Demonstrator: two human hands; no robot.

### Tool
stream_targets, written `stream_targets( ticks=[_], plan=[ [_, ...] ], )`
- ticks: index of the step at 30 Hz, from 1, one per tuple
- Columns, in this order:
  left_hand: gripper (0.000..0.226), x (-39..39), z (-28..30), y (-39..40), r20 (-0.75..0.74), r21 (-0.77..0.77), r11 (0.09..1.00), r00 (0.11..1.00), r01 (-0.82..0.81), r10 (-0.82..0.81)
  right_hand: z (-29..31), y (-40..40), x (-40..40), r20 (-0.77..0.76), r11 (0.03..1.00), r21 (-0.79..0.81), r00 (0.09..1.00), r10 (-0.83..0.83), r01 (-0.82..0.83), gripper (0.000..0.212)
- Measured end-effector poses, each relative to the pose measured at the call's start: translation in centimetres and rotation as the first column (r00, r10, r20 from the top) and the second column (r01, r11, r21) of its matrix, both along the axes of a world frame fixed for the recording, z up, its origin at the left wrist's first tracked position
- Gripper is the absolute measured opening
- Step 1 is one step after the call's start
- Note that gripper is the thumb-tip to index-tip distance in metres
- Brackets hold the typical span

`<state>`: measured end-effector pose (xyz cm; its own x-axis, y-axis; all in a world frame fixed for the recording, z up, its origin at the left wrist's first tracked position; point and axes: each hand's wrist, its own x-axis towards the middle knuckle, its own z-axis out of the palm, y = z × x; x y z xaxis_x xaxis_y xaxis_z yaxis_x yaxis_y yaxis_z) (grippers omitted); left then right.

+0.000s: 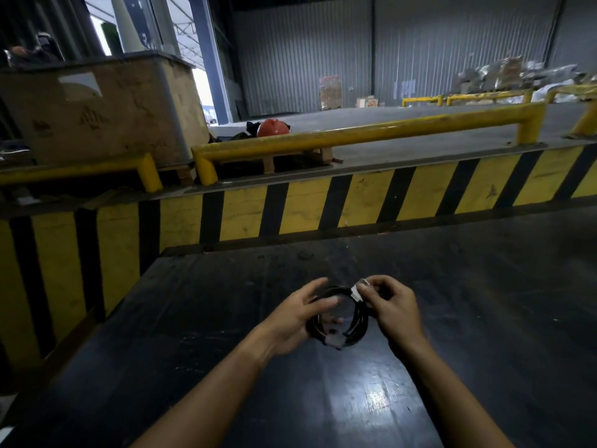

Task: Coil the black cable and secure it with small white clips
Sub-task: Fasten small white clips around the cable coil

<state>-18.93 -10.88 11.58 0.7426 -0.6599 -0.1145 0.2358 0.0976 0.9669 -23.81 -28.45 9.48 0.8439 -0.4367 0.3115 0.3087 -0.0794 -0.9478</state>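
The black cable is wound into a small round coil held just above the dark table. My left hand grips the coil's left side, fingers through and over the loops. My right hand pinches a small white clip on the coil's upper right edge. A second white clip sits on the coil's lower edge, blurred.
A yellow-and-black striped barrier runs across beyond the table's far edge. Above it is a yellow guard rail, with an orange hard hat behind. A big cardboard-coloured crate stands at the back left.
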Motion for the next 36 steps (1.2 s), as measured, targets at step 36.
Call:
stream_targets(
  ticks=[36],
  plan=[
    [0.049, 2.6, -18.0, -1.4, 0.085, 0.744, 0.626, 0.963, -0.231, 0.255, -19.4, 0.3, 2.8, -0.801, 0.914, -0.155, 0.589, 0.107, -0.376, 0.075]
  ],
)
